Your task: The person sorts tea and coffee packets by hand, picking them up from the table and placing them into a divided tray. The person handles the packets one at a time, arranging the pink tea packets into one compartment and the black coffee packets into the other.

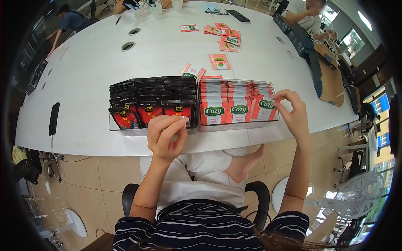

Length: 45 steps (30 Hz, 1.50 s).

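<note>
Nearest, a striped shirt (201,226) and pale trousers (180,188) fill an armchair (263,201) at the curved edge of the worktop (234,144).

The left grip (166,138) is raised over the near side of the left container (144,132), its thumb and fingertips drawn together just in front of the black and red sachets (150,112); whether anything thin sits between them cannot be told.

The right grip (294,109) is at the right end of the right container (234,127), thumb and finger pinched on the upper right edge of the slanted Cozy sachet (264,109). That sachet lies to the left of the grip, at the front of the right-hand row, tilted beside the upright Cozy sachets (226,110). The two containers stand side by side, both filled in rows.

Behind the right container, loose pink sachets (220,62) lie scattered, some overlapping. A black phone (54,118) lies far left.

Farther off are two round holes (128,46), open boxes (312,58) along the right side, a dark case (238,16), glasses (215,11), white cups (156,9) and other people (75,21).
</note>
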Tool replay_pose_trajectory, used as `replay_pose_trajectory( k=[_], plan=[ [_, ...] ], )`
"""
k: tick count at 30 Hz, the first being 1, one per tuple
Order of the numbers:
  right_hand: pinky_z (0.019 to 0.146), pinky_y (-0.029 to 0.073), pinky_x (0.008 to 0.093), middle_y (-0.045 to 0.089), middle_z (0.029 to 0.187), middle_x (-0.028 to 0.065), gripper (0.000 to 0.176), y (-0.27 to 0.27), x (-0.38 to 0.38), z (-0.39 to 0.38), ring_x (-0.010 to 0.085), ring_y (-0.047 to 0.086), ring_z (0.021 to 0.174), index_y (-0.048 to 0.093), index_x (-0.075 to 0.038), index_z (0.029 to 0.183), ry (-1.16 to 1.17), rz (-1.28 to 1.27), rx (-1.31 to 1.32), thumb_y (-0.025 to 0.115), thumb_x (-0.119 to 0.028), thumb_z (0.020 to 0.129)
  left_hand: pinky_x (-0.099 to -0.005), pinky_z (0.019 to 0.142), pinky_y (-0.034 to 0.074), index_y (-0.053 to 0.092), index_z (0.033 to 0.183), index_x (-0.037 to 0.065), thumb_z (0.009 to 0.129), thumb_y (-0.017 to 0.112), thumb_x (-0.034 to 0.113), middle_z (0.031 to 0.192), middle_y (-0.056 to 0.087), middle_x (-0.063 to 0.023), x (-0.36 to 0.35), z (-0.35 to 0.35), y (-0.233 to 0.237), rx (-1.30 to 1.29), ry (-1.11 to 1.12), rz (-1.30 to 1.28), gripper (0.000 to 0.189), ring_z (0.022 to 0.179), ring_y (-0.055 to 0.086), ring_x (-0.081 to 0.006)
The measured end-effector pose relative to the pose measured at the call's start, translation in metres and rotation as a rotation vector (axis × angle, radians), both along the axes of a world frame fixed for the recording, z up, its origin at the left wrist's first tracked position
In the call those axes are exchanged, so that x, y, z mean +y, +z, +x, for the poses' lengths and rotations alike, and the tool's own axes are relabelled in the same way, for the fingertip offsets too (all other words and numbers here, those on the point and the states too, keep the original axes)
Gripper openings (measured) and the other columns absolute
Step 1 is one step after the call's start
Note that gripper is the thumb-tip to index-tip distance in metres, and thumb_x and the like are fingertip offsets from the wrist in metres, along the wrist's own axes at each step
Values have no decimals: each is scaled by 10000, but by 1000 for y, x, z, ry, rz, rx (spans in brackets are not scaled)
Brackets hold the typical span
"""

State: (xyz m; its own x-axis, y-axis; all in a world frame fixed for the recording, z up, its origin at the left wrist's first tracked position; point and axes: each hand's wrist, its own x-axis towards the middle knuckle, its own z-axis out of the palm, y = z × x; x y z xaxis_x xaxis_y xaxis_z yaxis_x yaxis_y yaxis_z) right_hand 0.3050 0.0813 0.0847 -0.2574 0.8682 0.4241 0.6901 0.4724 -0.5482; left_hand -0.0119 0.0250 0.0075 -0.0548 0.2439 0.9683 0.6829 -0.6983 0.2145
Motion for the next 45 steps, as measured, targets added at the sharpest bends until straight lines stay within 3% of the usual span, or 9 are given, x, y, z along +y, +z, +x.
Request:
replay_pose_trajectory(
  k=[6, 12, 15, 21, 24, 28, 31, 34, 45],
  plan=[
    [964, 422, 390, 519, 1282, 72, 545, 13, -2, -17, 287, 484, 1158, 592, -111, 1104, 62, 100, -290, 795, -19, 607, -309, 662, 470, 653, 996, 62, 645, 682, -122, 919, 655, -60, 0, 1, 0, 5, -3, -14, 398, 767, 613, -207],
    [1057, 383, 412, 468, 1379, 117, 986, 9, 12, -35, 324, 427, 1278, 423, -199, 1404, 125, 70, -512, 834, -9, 528, -310, 650, 472, 652, 994, 53, 641, 681, -127, 913, 656, -66, 0, 1, 0, -5, -6, -17, 398, 763, 615, -211],
    [1072, 373, 410, 456, 1400, 120, 1062, 9, 18, -36, 330, 427, 1283, 372, -203, 1443, 146, -37, -522, 838, 6, 511, -307, 642, 474, 651, 993, 49, 639, 676, -132, 909, 656, -67, 0, 1, 1, -7, -24, -19, 398, 751, 616, -213],
    [1081, 366, 412, 445, 1408, 115, 965, 15, 21, -31, 325, 419, 1291, 390, -178, 1429, 192, -33, -539, 810, -6, 578, -302, 638, 479, 645, 977, 42, 647, 677, -132, 902, 649, -81, 0, 1, 1, 0, -64, -29, 374, 749, 615, -220],
    [996, 428, 396, 533, 1311, 117, 693, 26, 22, -35, 294, 516, 1188, 509, -134, 1335, 271, 100, -382, 762, -72, 693, -311, 644, 470, 624, 973, 25, 666, 650, -154, 886, 643, -98, -2, 0, 2, 16, -89, -45, 356, 757, 605, -227],
    [711, 502, 348, 696, 987, 89, 241, 32, 10, -47, 233, 644, 874, 686, -79, 1093, 322, -186, -193, 650, -182, 878, -295, 630, 488, 661, 988, 64, 624, 696, -110, 920, 653, -67, -1, -1, 1, -17, -79, -41, 405, 739, 625, -210],
    [737, 496, 350, 691, 990, 109, 286, 24, -1, -54, 241, 637, 878, 694, -83, 1103, 402, -543, -391, 607, -288, 923, -299, 633, 484, 649, 985, 54, 639, 681, -118, 911, 650, -75, -2, -1, 1, -14, -93, -44, 388, 740, 620, -213],
    [772, 496, 358, 689, 967, 125, 386, 6, -3, -61, 278, 645, 868, 707, -68, 1055, 485, -481, -358, 543, -399, 943, -303, 635, 480, 638, 980, 44, 655, 670, -124, 898, 647, -84, -3, -2, 2, -8, -106, -50, 367, 741, 614, -216],
    [775, 498, 347, 697, 961, 125, 338, 34, 4, -63, 267, 649, 869, 699, -70, 1091, 505, -562, -396, 569, -346, 943, -295, 620, 469, 633, 968, 29, 667, 664, -129, 879, 643, -99, -6, -4, 1, -45, -144, -86, 341, 724, 618, -215]
  ],
)
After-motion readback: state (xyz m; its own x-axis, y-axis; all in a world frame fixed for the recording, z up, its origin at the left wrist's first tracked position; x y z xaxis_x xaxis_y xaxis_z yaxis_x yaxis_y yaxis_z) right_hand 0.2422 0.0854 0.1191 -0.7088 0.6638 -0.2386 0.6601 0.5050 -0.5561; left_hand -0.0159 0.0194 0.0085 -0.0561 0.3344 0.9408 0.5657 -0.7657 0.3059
